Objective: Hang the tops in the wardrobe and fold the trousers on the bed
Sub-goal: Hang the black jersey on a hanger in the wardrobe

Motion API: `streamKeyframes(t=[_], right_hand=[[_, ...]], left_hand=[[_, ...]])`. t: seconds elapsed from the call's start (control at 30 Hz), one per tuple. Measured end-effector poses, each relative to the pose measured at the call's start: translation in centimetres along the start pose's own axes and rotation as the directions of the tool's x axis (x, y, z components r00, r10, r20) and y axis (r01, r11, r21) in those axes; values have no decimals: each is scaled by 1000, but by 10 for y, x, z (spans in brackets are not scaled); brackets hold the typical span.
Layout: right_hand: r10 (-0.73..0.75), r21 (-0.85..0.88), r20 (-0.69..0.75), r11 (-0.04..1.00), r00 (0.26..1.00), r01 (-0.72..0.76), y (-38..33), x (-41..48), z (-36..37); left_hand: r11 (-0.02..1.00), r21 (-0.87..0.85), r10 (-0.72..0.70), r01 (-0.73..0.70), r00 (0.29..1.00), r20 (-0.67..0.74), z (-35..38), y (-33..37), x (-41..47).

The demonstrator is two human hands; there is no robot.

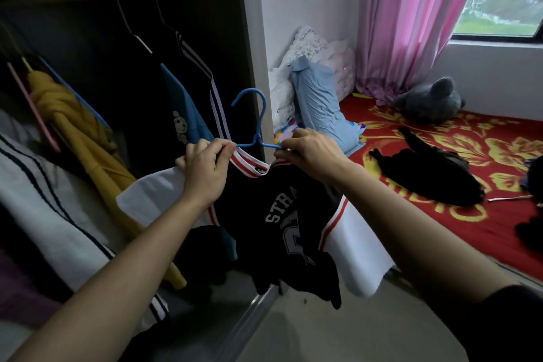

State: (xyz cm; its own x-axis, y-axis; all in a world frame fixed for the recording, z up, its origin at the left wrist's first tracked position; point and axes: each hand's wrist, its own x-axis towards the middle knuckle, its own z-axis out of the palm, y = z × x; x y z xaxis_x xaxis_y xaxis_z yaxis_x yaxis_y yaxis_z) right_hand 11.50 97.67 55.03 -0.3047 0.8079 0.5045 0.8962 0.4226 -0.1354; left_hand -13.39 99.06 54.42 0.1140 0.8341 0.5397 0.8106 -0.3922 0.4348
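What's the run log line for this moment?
hanger: in jersey collar, unhung | left hand: grips collar | right hand: grips collar

Body parts in view: two hands and two forearms.

The left hand (pixel 205 175), at the centre of the frame, is bare. The left forearm (pixel 117 258) is bare from the wrist to the lower left edge of the frame.

The right hand (pixel 308 150), right of centre, is bare. One finger carries a thin dark band (pixel 289 149), possibly a ring; too small to confirm. The right forearm (pixel 411 229) is bare from the wrist to a black sleeve (pixel 517 320) in the lower right corner. The sleeve fabric is plain and unmarked.
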Motion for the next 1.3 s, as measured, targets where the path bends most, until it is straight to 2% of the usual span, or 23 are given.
streamKeyframes(t=[0.13, 0.2, 0.3, 0.37, 0.47, 0.53, 0.6, 0.67, 0.77, 0.83, 0.97, 1.07, 1.13, 1.17, 1.2, 1.23, 1.3], right_hand=[[153, -157, 107, 978, 982, -135, 17, -5, -7], [173, -83, 16, 982, 985, -171, 20, -9, -12], [187, 144, -162, 976, 969, -164, 9, -5, -20], [164, 213, -129, 968, 978, -134, 0, -2, -21], [112, 204, -12, 973, 994, -107, -2, 1, -23], [115, 240, -60, 966, 992, -97, -4, 3, -24], [137, 276, -144, 957, 980, -94, -13, 10, -30], [150, 289, -188, 953, 971, -92, -23, 21, -36], [158, 247, -209, 963, 965, -104, -38, 38, -45], [155, 236, -208, 966, 966, -104, -52, 47, -51], [116, 160, -108, 982, 987, -98, -79, 70, -64], [119, 101, -148, 989, 982, -105, -93, 81, -66], [133, 85, -187, 989, 973, -119, -105, 86, -63], [141, 69, -198, 989, 970, -130, -112, 88, -60], [155, 49, -206, 988, 966, -148, -120, 91, -57], [172, 26, -216, 985, 961, -170, -128, 95, -55], [206, 0, -233, 977, 951, -211, -140, 106, -48]], left_hand=[[983, -158, -96, 89, 995, -36, -14, -11, 13], [983, -154, -105, 98, 994, -36, -18, -17, 16], [988, -125, -98, 95, 995, -19, -21, -23, 19], [986, -143, -83, 81, 996, -13, -22, -22, 19], [993, -97, -61, 60, 998, -9, -24, -24, 20], [992, -119, -44, 45, 999, 13, -25, -31, 20], [969, -242, -40, 54, 997, 64, -30, -37, 21], [956, -287, -21, 56, 992, 125, -36, -38, 21], [944, -328, 28, 17, 991, 132, -48, -44, 27], [912, -407, 1, 42, 995, 104, -55, -54, 31], [881, -470, -66, 63, 998, 9, -65, -71, 36], [867, -493, -36, 68, 997, 75, -75, -82, 42], [938, -345, 21, 43, 984, 178, -87, -93, 50], [990, -142, 55, -23, 973, 225, -93, -102, 55], [989, 101, 80, -107, 967, 242, -99, -111, 61], [941, 285, 123, -182, 970, 210, -106, -120, 66], [856, 442, 268, -267, 961, 61, -122, -134, 77]])
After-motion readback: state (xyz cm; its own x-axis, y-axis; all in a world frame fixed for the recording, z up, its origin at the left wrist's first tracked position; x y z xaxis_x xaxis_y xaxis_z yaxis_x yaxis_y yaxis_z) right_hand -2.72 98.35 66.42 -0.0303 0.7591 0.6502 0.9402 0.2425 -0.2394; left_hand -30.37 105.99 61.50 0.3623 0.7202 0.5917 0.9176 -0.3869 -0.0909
